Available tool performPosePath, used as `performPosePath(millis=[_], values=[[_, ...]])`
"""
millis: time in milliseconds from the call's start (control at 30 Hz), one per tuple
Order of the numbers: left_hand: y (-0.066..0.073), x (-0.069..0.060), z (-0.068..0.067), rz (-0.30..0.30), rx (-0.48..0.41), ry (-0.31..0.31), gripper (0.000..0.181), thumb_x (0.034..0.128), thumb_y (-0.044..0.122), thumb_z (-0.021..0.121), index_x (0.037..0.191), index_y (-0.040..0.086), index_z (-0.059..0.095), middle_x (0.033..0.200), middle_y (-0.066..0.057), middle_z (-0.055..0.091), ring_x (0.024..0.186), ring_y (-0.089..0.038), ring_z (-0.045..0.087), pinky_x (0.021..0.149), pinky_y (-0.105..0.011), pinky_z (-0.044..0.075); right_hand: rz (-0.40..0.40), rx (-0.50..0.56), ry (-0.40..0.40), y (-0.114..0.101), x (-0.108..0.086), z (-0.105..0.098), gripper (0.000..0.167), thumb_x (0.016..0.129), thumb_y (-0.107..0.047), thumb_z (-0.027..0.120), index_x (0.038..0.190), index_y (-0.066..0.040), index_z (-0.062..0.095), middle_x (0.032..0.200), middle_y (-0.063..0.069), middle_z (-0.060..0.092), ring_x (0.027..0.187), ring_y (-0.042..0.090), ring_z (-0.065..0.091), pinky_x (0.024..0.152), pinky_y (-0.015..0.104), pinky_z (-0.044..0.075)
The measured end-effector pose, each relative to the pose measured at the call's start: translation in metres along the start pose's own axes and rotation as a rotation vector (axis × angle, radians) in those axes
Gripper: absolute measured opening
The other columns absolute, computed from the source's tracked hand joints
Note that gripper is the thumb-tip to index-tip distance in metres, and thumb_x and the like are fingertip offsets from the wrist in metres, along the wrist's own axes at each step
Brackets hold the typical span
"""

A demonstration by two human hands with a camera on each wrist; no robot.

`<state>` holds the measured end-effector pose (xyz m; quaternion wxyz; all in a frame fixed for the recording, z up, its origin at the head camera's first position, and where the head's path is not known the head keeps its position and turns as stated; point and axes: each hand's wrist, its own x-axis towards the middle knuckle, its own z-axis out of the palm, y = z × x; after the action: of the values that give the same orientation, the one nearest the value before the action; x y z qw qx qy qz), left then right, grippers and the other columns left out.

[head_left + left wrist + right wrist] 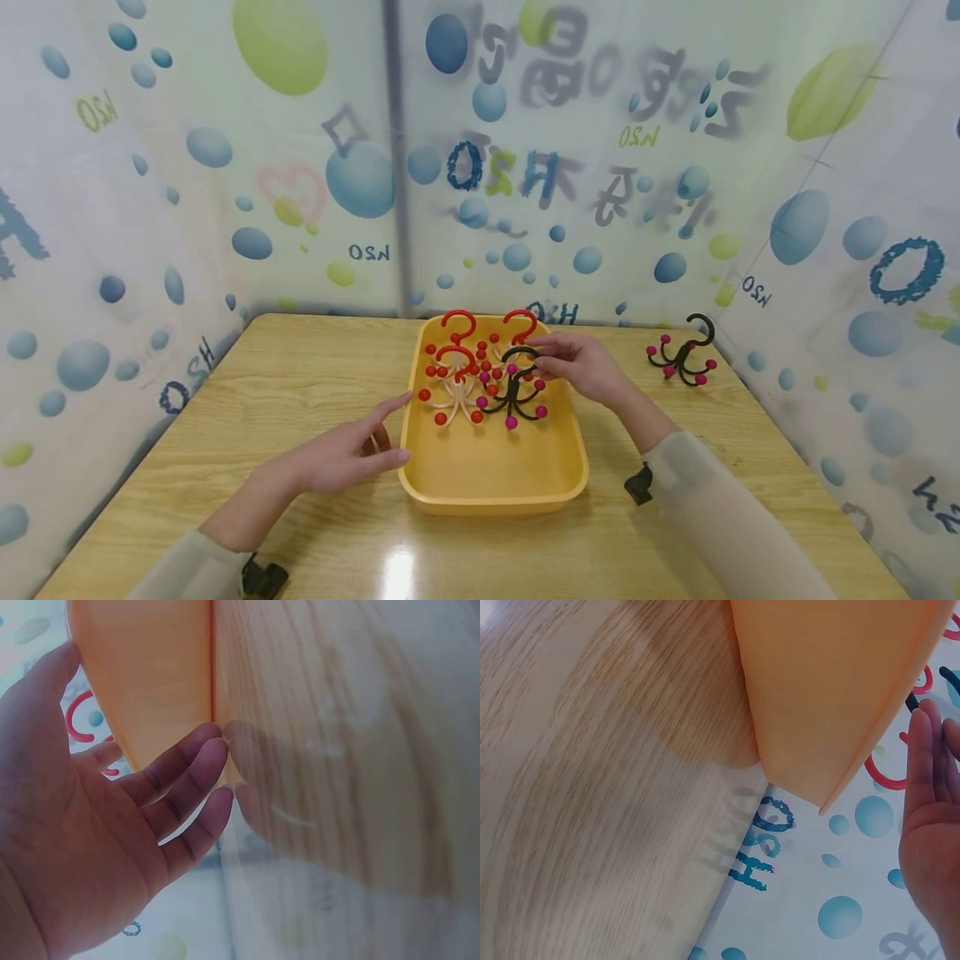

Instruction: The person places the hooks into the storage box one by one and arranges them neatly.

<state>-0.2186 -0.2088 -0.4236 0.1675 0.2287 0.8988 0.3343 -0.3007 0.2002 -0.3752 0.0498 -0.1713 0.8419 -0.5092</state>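
Note:
A yellow plastic tray (495,502) stands on the table with several multi-prong hanging hooks in its far half. My right hand (581,367) reaches over the tray's right rim and pinches the curved top of a black hanging hook (513,390), whose prongs end in magenta balls. Beside it are three pale hanging hooks (457,392) with red tops and red balls. My left hand (341,454) is at the tray's left side, fingers spread, with index finger and thumb at the rim. In the left wrist view its other fingers are loosely bent and hold nothing.
Another black hanging hook (681,362) with magenta balls lies on the wooden table (315,367) at the far right. Patterned curtains (315,208) enclose the table's back and sides.

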Motion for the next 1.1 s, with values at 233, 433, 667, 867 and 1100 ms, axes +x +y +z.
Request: performPosePath(millis=[233, 433, 667, 867, 1100], values=[[0.0, 0.0, 0.001, -0.004, 0.001, -0.001, 0.088, 0.1074, 0.058, 0.065, 0.177, 0.032, 0.018, 0.11, -0.001, 0.069, 0.096, -0.017, 0.065, 0.082, -0.037, 0.054, 0.023, -0.017, -0.006, 0.002, -0.003, -0.003, 0.039, 0.11, -0.012, 0.067, 0.149, -0.009, 0.068, 0.136, 0.025, 0.074, 0.108, 0.031, 0.08, 0.102, 0.055, 0.061], [0.002, -0.001, 0.001, -0.013, 0.0, 0.0, 0.087, 0.1069, 0.059, 0.065, 0.176, 0.033, 0.019, 0.11, -0.001, 0.069, 0.096, -0.016, 0.065, 0.083, -0.037, 0.054, 0.033, -0.046, -0.01, 0.007, -0.01, -0.011, 0.042, 0.111, -0.012, 0.066, 0.152, -0.01, 0.065, 0.143, 0.022, 0.071, 0.113, 0.028, 0.078, 0.1, 0.047, 0.063], [0.003, -0.002, 0.001, -0.023, 0.007, -0.005, 0.087, 0.1071, 0.059, 0.065, 0.176, 0.034, 0.019, 0.11, -0.002, 0.068, 0.095, -0.017, 0.064, 0.082, -0.038, 0.054, 0.001, -0.06, -0.01, 0.015, -0.025, -0.026, 0.043, 0.11, -0.016, 0.069, 0.152, -0.006, 0.064, 0.143, 0.025, 0.071, 0.11, 0.03, 0.079, 0.094, 0.044, 0.066], [0.004, -0.001, 0.0, -0.024, 0.022, -0.002, 0.087, 0.1069, 0.059, 0.065, 0.176, 0.031, 0.019, 0.11, -0.002, 0.068, 0.094, -0.017, 0.064, 0.08, -0.037, 0.053, -0.009, -0.06, -0.005, 0.025, -0.044, -0.039, 0.044, 0.11, -0.017, 0.07, 0.151, -0.003, 0.063, 0.138, 0.027, 0.072, 0.104, 0.024, 0.078, 0.092, 0.046, 0.066], [0.003, -0.001, 0.0, -0.025, 0.024, 0.001, 0.088, 0.1067, 0.059, 0.065, 0.176, 0.032, 0.02, 0.111, -0.002, 0.069, 0.094, -0.017, 0.064, 0.081, -0.037, 0.053, 0.0, -0.056, 0.022, 0.038, -0.065, -0.052, 0.041, 0.108, -0.017, 0.072, 0.146, -0.003, 0.067, 0.132, 0.024, 0.075, 0.097, 0.014, 0.077, 0.086, 0.035, 0.066]])
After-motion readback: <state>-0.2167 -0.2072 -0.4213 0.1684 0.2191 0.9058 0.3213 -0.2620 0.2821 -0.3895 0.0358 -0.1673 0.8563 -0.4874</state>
